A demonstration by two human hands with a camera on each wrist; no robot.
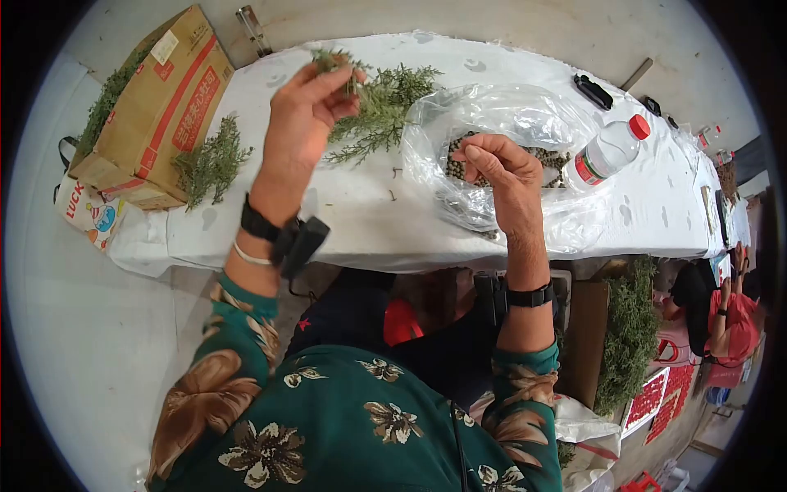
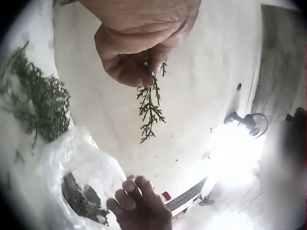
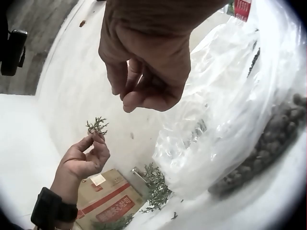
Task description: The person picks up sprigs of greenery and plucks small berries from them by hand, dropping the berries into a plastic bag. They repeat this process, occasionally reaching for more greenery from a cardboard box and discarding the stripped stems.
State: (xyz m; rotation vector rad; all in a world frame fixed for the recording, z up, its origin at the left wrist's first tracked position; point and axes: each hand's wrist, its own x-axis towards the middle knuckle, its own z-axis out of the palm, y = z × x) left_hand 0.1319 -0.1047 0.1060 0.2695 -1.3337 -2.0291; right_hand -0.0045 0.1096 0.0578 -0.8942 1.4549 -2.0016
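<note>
My left hand (image 1: 305, 119) is raised over the far left of the table and pinches a small green conifer sprig (image 2: 151, 115) between thumb and fingertips. The sprig hangs down in the left wrist view. My right hand (image 1: 512, 172) hovers above a clear plastic bag (image 1: 525, 102), thumb and fingers drawn together; nothing shows between them. Inside the bag lie many small round brownish seed cones (image 1: 457, 168). Beyond the hands, a pile of green sprigs (image 1: 385, 102) rests on the table, close to the bag's left side.
A cardboard box (image 1: 168, 115) of greenery stands at the left, a loose sprig (image 1: 215, 160) beside it. A red-capped bottle (image 1: 607, 152) lies at the bag's right on the white-covered table (image 1: 352, 221). Another greenery box (image 1: 586, 344) stands below right; a person (image 1: 730, 320) sits farther off.
</note>
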